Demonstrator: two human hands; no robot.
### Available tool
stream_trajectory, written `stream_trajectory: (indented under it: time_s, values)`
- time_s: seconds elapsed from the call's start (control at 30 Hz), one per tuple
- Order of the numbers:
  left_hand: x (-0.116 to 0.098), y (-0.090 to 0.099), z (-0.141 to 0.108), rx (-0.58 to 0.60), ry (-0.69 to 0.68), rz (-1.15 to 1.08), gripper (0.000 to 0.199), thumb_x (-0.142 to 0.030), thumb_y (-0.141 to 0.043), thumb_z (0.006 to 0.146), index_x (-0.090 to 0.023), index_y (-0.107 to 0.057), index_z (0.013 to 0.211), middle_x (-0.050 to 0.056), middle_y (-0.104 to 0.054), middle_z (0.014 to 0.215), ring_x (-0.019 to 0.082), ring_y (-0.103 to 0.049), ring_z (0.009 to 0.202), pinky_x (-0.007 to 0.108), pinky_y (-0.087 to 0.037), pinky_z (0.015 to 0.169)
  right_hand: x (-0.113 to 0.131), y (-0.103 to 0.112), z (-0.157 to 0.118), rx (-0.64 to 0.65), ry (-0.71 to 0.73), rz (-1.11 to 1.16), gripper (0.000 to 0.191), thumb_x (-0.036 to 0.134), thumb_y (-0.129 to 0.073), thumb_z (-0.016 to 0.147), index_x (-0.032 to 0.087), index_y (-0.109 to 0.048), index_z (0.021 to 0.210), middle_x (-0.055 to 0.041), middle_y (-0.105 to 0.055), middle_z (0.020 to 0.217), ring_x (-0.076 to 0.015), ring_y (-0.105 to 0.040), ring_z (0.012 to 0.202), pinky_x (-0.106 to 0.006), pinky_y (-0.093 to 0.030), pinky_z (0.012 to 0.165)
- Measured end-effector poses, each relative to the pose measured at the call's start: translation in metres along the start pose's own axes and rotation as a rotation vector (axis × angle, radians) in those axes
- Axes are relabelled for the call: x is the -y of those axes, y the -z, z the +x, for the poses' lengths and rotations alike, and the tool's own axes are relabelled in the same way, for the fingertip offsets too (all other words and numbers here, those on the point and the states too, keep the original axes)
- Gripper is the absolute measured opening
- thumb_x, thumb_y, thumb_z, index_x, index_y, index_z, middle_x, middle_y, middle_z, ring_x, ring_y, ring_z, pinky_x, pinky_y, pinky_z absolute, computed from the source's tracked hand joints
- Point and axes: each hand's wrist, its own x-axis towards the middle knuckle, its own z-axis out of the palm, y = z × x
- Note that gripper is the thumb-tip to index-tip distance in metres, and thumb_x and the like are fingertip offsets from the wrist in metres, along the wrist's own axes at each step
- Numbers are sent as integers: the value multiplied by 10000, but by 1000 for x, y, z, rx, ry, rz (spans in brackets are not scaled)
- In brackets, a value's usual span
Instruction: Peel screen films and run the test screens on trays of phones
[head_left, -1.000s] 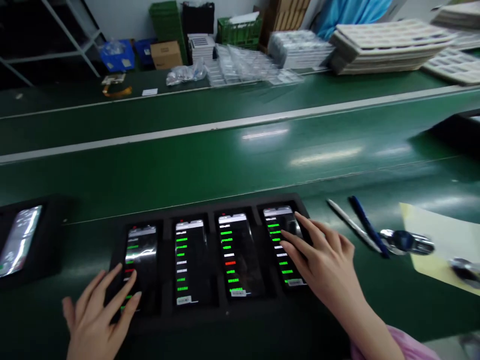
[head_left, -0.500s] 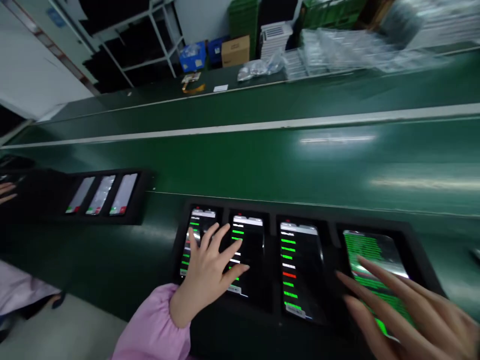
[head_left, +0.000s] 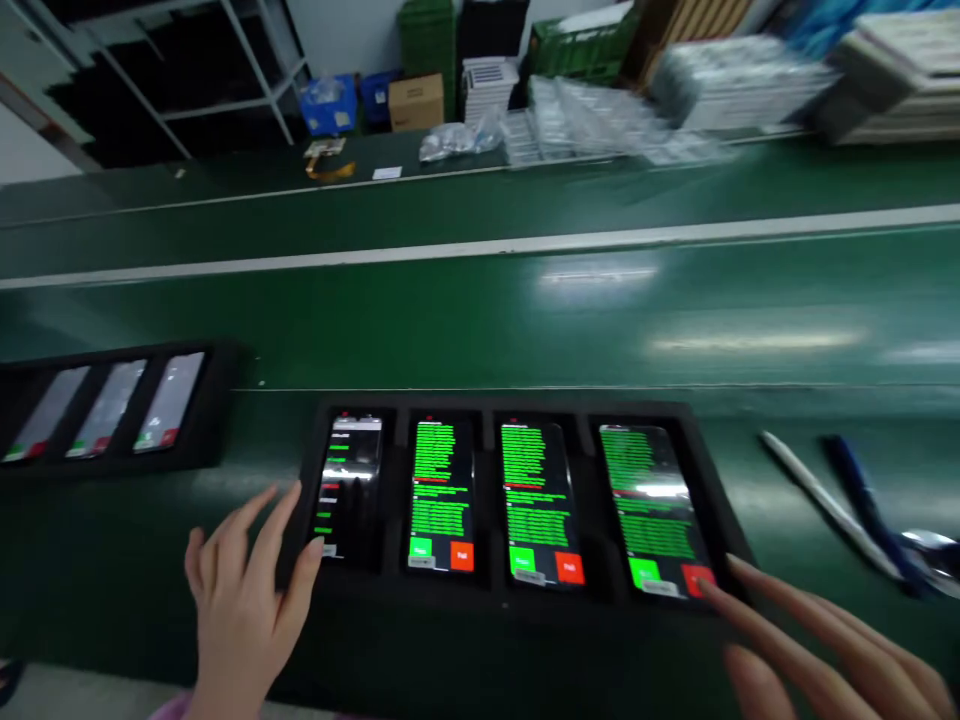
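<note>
A black foam tray [head_left: 504, 603] holds several smartphones side by side, their screens lit with green test lines. The three right-hand screens show dense green text above a green and a red button. The leftmost phone [head_left: 349, 490] shows a shorter list. My left hand [head_left: 244, 610] is open, its fingertips at that phone's lower edge. My right hand [head_left: 832, 650] comes in at the bottom right corner, partly cut off by the frame. Its fingers are extended, with one fingertip at the red button of the rightmost phone [head_left: 652, 505].
A second black tray [head_left: 217, 400] with 3 phones lies to the left on the green conveyor belt [head_left: 480, 330]. A white pen [head_left: 825, 505] and a blue pen [head_left: 870, 510] lie to the right. Plastic trays, crates and boxes are stacked beyond the belt.
The view swung left, then settled. Three phone screens changed from short lists to dense green text with buttons. My left hand moved left off the phones; my right hand moved down to the red button.
</note>
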Motion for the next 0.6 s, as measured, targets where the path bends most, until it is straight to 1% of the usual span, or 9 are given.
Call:
stream_trajectory:
  time_s: [0.03, 0.1, 0.2, 0.27, 0.33, 0.4, 0.47, 0.53, 0.6]
  values:
    - [-8, 2, -8, 29, 11, -10, 582, -423, -531, 1032, -310, -426, 1593, 166, -593, 1378, 356, -571, 1212, 756, -332, 1163, 10, -1, -2, -2, -36, -68, 545, 310, -560, 1018, 397, -518, 1555, -87, -628, 1420, -398, -616, 1186, -590, -442, 995]
    - [-29, 5, -25, 141, -2, 2, 618, -445, -497, 1043, -347, -341, 1632, 173, -582, 1381, 379, -572, 1199, 807, -402, 1067, 26, -11, -7, 33, -80, -214, 551, 427, -505, 1037, 396, -471, 1586, -103, -552, 1523, -443, -548, 1294, -648, -429, 1021]
    - [-66, 4, -40, 286, -83, 92, 627, -435, -474, 1050, -433, -272, 1644, 184, -498, 1501, 457, -500, 1318, 909, -383, 966, 38, -34, -15, 131, -57, -294, 566, 486, -430, 1041, 456, -410, 1607, -49, -439, 1637, -463, -404, 1459, -732, -367, 1112]
    - [-85, -2, -38, 311, -129, 138, 620, -437, -495, 1041, -496, -284, 1622, 178, -434, 1562, 499, -434, 1386, 944, -352, 943, 39, -49, -14, 205, -8, -246, 543, 442, -407, 1043, 511, -421, 1581, -5, -468, 1617, -437, -377, 1497, -759, -303, 1164]
    - [-95, -11, -26, 313, -106, 151, 585, -464, -528, 1028, -530, -355, 1583, 178, -434, 1539, 520, -415, 1400, 948, -350, 932, 35, -62, -6, 244, 11, -219, 500, 448, -398, 1049, 513, -482, 1538, -24, -506, 1575, -440, -371, 1499, -801, -253, 1166]
    - [-93, -19, -10, 337, -29, 114, 499, -471, -525, 1034, -526, -466, 1526, 178, -471, 1475, 512, -434, 1397, 941, -357, 935, 29, -72, 8, 189, -52, -253, 471, 526, -379, 1060, 439, -574, 1480, -114, -523, 1522, -493, -346, 1492, -862, -258, 1096]
    - [-82, -20, 0, 347, 18, 14, 443, -445, -489, 1055, -493, -529, 1493, 163, -517, 1424, 480, -444, 1412, 929, -355, 971, 26, -75, 21, 101, -113, -298, 508, 596, -360, 1062, 353, -667, 1385, -191, -552, 1432, -553, -325, 1477, -871, -323, 1010]
    - [-66, -13, 0, 274, -18, -110, 453, -390, -485, 1064, -460, -517, 1510, 131, -559, 1400, 430, -412, 1466, 889, -311, 1078, 29, -69, 27, 80, -62, -267, 491, 574, -363, 1077, 317, -705, 1318, -198, -581, 1378, -538, -343, 1472, -772, -420, 982]
    - [-52, -4, -10, 119, -131, -190, 497, -326, -548, 1038, -430, -508, 1523, 99, -589, 1375, 367, -380, 1510, 784, -207, 1228, 39, -59, 25, 124, 102, -161, 405, 494, -410, 1092, 313, -704, 1304, -169, -590, 1404, -461, -371, 1482, -626, -466, 992]
